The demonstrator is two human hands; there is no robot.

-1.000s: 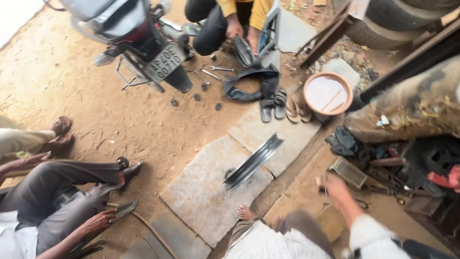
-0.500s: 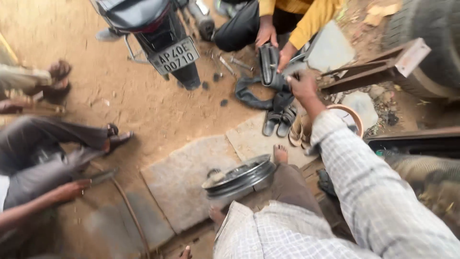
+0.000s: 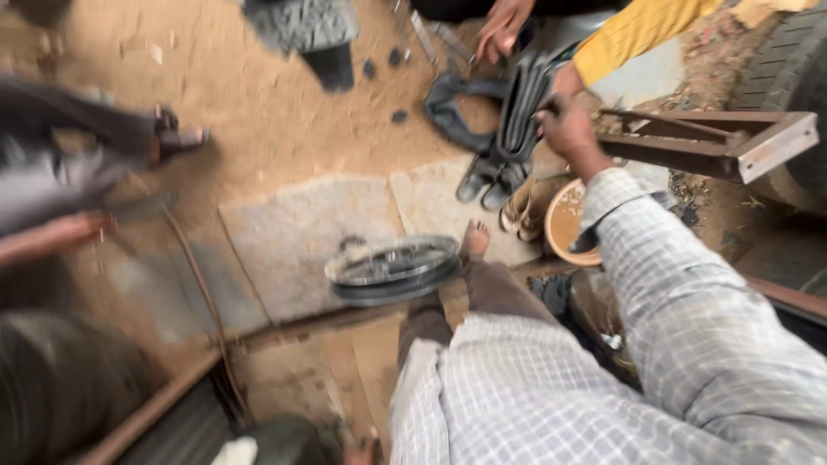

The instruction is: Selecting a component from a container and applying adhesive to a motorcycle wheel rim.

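A black rubber tube (image 3: 521, 108) is clenched in the right hand (image 3: 564, 129) above sandy ground (image 3: 276, 129) and stone slabs (image 3: 301, 232); the left hand's grip is unseen.

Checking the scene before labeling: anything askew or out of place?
The wheel rim lies flat, half off the stone slab, against a bare foot. The right hand grips a limp black tube that a person in yellow also holds. The frame is blurred.

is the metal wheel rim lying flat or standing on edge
Lying flat. The wheel rim rests on its side on the stone slab beside the person's bare foot, its round face turned up.
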